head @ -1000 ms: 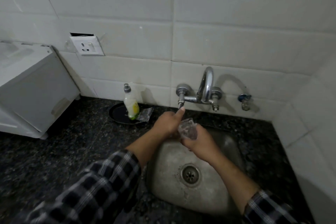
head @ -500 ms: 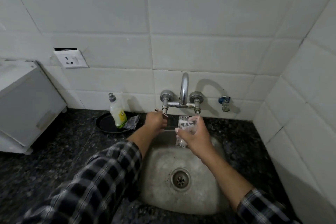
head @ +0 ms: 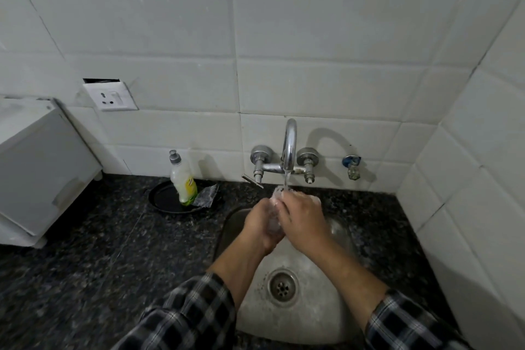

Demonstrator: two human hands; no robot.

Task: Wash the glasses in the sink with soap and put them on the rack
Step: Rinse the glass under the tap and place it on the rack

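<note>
A clear glass (head: 276, 209) sits between both my hands over the steel sink (head: 312, 293), under the tap (head: 289, 148), from which a thin stream of water runs onto its rim. My left hand (head: 262, 223) wraps round the glass from the left. My right hand (head: 304, 217) covers it from the right, fingers curled over it. Most of the glass is hidden by the hands. A dish soap bottle (head: 183, 179) stands on a black plate (head: 164, 199) left of the sink. No rack is in view.
A crumpled clear wrapper (head: 207, 195) lies on the plate beside the bottle. A white appliance (head: 37, 167) stands at the far left on the dark granite counter (head: 85, 264). A wall socket (head: 110, 96) is above it. Tiled walls close in behind and on the right.
My left hand has come off the tap handle and joined the right hand on the glass. Water now runs from the tap onto the glass.
</note>
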